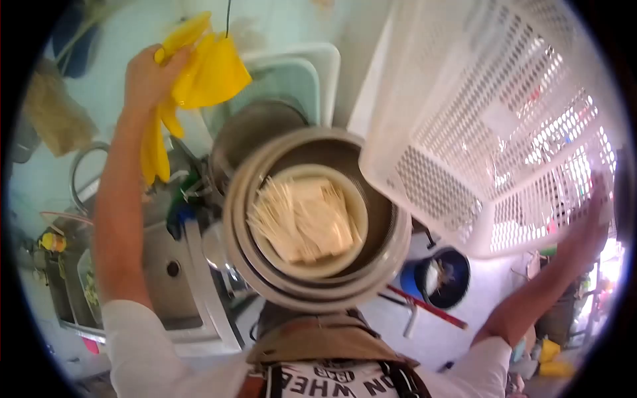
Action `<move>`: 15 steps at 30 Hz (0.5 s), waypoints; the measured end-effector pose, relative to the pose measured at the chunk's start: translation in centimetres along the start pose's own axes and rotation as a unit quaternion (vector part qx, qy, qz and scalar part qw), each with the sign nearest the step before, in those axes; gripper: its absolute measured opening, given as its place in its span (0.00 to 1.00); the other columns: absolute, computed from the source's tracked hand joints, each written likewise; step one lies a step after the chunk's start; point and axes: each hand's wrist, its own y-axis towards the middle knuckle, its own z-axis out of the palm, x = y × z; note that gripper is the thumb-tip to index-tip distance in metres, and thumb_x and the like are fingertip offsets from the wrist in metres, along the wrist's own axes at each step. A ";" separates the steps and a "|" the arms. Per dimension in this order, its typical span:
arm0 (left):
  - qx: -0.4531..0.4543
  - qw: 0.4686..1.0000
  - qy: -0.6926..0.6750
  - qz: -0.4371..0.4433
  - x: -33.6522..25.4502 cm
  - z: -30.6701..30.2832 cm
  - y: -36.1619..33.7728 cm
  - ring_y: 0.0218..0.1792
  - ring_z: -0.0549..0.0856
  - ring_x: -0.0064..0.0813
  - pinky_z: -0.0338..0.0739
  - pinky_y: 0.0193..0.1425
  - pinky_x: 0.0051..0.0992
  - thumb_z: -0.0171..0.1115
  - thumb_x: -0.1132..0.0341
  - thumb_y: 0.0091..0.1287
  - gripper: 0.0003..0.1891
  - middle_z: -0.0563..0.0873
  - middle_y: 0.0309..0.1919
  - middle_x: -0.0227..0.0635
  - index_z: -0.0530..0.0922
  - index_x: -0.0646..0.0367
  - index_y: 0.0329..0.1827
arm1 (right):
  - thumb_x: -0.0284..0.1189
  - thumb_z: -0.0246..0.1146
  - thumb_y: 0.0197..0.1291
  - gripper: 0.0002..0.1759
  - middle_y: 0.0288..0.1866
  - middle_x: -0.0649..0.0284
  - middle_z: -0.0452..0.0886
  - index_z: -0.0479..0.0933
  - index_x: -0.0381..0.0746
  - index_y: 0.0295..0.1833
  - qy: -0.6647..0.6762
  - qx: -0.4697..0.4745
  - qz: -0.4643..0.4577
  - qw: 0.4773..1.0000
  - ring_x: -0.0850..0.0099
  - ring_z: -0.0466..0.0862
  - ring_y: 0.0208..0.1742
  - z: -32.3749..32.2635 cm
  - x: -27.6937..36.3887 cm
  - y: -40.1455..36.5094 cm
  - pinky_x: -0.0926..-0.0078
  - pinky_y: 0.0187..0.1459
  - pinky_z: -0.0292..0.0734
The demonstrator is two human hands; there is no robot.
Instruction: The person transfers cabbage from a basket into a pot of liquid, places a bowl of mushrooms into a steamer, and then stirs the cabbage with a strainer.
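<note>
My left hand (149, 78), raised at the upper left, is closed around yellow rubber gloves (209, 73) that dangle from it. A thin dark wire comes down to the gloves' top edge. At the right, my right hand (594, 209) grips the side of a large white perforated plastic basket (424, 176), tilted up. Between my arms sits a stack of round metal pots (235, 232). Inside the top one is a cream bowl (361, 212) with bundles of pale thin sticks or noodles (305, 215); I cannot tell which.
A steel sink (162, 292) with a drain lies at the left, under my forearm. Behind the pots stand a pale green tub (292, 73) and a dark round pan (249, 129). On the floor at the right is a blue-black bucket (454, 265) beside a red bar (431, 310).
</note>
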 end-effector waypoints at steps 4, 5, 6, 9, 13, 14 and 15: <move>0.086 0.971 0.224 0.019 2.7 3.8 -1.4 0.43 0.82 0.51 0.76 0.47 0.42 0.67 0.38 0.51 0.32 0.84 0.38 0.51 0.82 0.64 0.39 | 0.36 0.51 0.70 0.22 0.62 0.61 0.77 0.74 0.36 0.63 0.130 -0.013 0.048 0.990 0.70 0.75 0.63 0.9 -1.3 0.9 0.70 0.65 0.66; 0.093 0.972 0.217 0.014 3.8 5.0 -1.7 0.43 0.82 0.50 0.76 0.47 0.42 0.67 0.39 0.51 0.32 0.83 0.39 0.50 0.82 0.63 0.40 | 0.36 0.52 0.70 0.22 0.62 0.61 0.77 0.74 0.36 0.63 0.091 0.000 -0.016 0.996 0.70 0.75 0.63 0.3 -3.1 1.3 0.70 0.65 0.65; 0.093 0.972 0.214 0.009 5.1 5.6 -2.1 0.43 0.82 0.49 0.76 0.47 0.42 0.68 0.40 0.50 0.31 0.82 0.40 0.49 0.81 0.63 0.41 | 0.36 0.53 0.69 0.22 0.62 0.61 0.77 0.74 0.36 0.63 0.056 0.007 -0.082 0.995 0.71 0.75 0.62 0.3 -4.1 1.4 0.70 0.65 0.64; 0.036 0.977 0.208 0.044 3.8 5.4 -2.9 0.44 0.82 0.46 0.76 0.47 0.41 0.68 0.49 0.54 0.23 0.81 0.40 0.46 0.80 0.61 0.41 | 0.38 0.54 0.69 0.23 0.62 0.63 0.77 0.74 0.36 0.62 0.092 -0.010 0.090 0.992 0.71 0.75 0.62 0.4 -2.4 1.3 0.73 0.65 0.63; 0.073 0.963 0.219 0.138 -0.1 4.8 -3.0 0.43 0.83 0.45 0.77 0.44 0.41 0.61 0.62 0.60 0.13 0.81 0.41 0.43 0.76 0.59 0.44 | 0.38 0.55 0.68 0.23 0.62 0.63 0.78 0.73 0.37 0.64 0.135 -0.028 0.067 0.988 0.73 0.75 0.61 -0.6 -4.5 2.3 0.75 0.62 0.64; 0.076 0.962 0.214 0.151 -1.2 5.5 -2.9 0.43 0.83 0.44 0.78 0.44 0.41 0.60 0.64 0.61 0.12 0.81 0.41 0.42 0.76 0.59 0.45 | 0.38 0.55 0.68 0.23 0.61 0.63 0.78 0.73 0.37 0.64 0.128 -0.042 0.096 0.986 0.73 0.75 0.61 -0.6 -2.8 2.0 0.76 0.62 0.65; 0.078 0.961 0.209 0.162 -2.3 6.1 -2.6 0.42 0.83 0.44 0.78 0.43 0.41 0.58 0.66 0.61 0.11 0.81 0.42 0.42 0.75 0.58 0.46 | 0.38 0.56 0.68 0.23 0.61 0.62 0.78 0.73 0.37 0.64 0.122 -0.055 0.125 0.983 0.73 0.75 0.61 -0.6 -1.4 2.0 0.76 0.62 0.65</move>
